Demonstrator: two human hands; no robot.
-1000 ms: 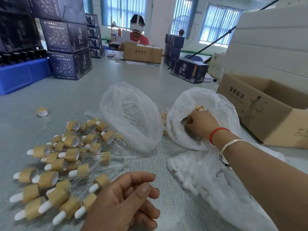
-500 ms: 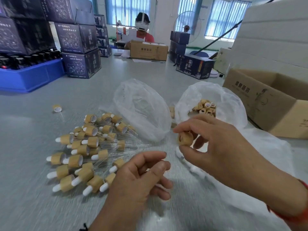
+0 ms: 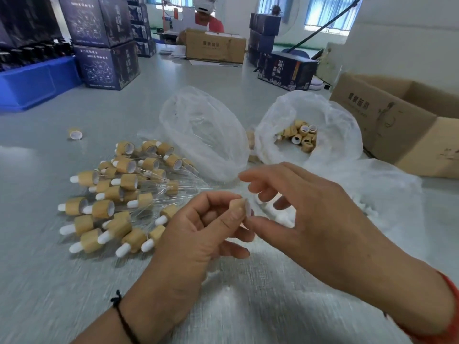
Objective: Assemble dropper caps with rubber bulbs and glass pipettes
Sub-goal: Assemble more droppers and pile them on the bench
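My left hand pinches one bamboo dropper cap between thumb and fingers above the table. My right hand is beside it with fingers spread, its thumb tip touching the cap's white end. A pile of assembled droppers lies to the left. Behind the hands, a clear bag of glass pipettes sits next to a bag holding loose caps. White rubber bulbs lie in plastic under my right hand.
A lone cap lies far left on the grey table. An open cardboard box stands right. A blue crate and stacked dark boxes stand back left. A person sits opposite behind a carton.
My right hand came out of the caps bag with a cap and carried it to the centre. My left hand lifted off the table and took hold of the cap.
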